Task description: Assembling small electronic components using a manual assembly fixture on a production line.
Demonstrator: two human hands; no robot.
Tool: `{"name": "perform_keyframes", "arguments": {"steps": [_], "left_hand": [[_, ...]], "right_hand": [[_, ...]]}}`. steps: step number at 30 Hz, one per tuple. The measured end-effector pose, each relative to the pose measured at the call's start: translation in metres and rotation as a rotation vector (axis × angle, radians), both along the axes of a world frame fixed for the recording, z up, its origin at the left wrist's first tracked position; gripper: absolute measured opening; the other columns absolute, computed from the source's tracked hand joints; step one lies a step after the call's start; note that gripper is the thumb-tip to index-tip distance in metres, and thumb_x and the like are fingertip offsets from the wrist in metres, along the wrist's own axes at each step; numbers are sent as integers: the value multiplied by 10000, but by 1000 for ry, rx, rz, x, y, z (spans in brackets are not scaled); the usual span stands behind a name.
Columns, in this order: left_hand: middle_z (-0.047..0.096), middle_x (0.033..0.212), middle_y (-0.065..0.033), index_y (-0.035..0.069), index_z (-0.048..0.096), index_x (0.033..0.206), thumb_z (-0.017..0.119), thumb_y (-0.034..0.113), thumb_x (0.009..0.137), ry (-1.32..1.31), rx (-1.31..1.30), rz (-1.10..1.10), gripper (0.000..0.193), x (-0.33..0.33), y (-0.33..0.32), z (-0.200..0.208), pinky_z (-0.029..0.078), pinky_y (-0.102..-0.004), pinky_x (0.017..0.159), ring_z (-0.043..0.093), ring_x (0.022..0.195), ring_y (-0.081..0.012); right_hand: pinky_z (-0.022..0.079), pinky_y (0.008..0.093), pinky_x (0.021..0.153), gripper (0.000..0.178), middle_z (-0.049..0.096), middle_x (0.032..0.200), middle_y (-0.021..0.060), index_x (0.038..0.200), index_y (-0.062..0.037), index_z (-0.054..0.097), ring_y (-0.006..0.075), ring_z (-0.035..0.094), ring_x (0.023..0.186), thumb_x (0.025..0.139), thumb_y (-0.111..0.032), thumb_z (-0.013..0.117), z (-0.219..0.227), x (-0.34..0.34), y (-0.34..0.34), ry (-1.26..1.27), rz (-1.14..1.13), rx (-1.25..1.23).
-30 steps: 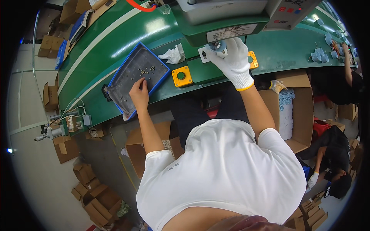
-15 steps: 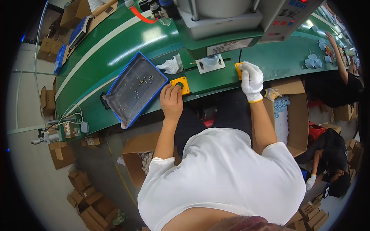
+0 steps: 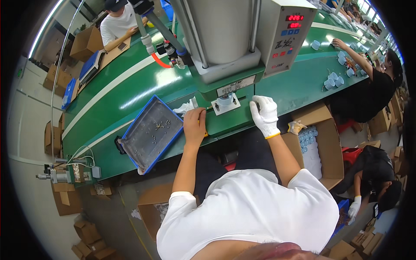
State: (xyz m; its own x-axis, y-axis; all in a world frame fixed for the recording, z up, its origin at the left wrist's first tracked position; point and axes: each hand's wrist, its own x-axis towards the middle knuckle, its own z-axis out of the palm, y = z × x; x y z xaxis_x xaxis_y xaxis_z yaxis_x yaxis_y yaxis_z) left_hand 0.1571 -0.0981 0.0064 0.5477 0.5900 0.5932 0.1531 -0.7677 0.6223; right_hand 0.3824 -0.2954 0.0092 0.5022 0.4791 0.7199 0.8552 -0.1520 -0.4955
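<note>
Right now the cup (image 3: 225, 102) is on the white plate (image 3: 220, 111), directly under the head of the press (image 3: 225, 39), and whether the tool touches it I can't tell. My bare left hand (image 3: 194, 126) lies bent over a yellow box (image 3: 206, 133) to the left of the plate, fingers close together; its palm is turned away, so I can't say whether it grips or presses anything. My gloved right hand (image 3: 264, 115) rests loosely curled on the desk (image 3: 294, 93), apart from the plate on its other side; what is under it is hidden, and I can't tell whether it holds anything. To do this well, I'd say, I should leave both hands out of the gap below the press, bear down evenly and watch that the cup sits square on the plate. A fingertip near the tool or a tilted cup would be the main risk. The tissue (image 3: 186, 106) lies just past my left hand and is best left clear of the plate, while the tray (image 3: 147, 125), with its small metal pieces (image 3: 158, 126), is within easy reach on the left.
</note>
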Motion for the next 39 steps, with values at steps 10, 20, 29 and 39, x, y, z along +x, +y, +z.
{"name": "perform_keyframes", "arguments": {"steps": [10, 20, 29, 39], "left_hand": [[688, 992, -169, 19, 716, 1028, 718, 134, 1022, 83, -30, -4, 115, 3, 2, -1, 528, -517, 854, 653, 984, -421], [764, 1047, -117, 25, 801, 1062, 792, 52, 960, 33, -85, -62, 105, -5, 1, -15, 596, -407, 785, 740, 879, -325], [789, 981, -126, -8, 806, 1099, 835, 72, 961, -81, -205, -57, 162, -2, 2, 2, 592, -346, 806, 768, 857, -236], [715, 817, -191, -12, 776, 1062, 906, 243, 850, 30, -193, -313, 356, 71, 28, 84, 608, -444, 775, 756, 821, -400]], "right_hand": [[574, 471, 855, 111, 790, 973, 132, 1024, -49, 775, 373, 729, 920, 927, -60, 722, -13, 4, 6, -26, -28, 2], [580, 451, 964, 352, 733, 1212, 173, 1255, -22, 711, 345, 717, 1053, 904, -9, 734, -71, 15, -7, 166, 128, 262], [527, 470, 1058, 481, 689, 1328, 173, 1352, -47, 642, 369, 644, 1201, 885, -16, 753, -91, 20, -10, 57, 68, 192], [532, 449, 1040, 435, 684, 1339, 158, 1334, -53, 648, 346, 639, 1200, 912, -33, 750, -91, 17, -13, 79, 62, 159]]}}
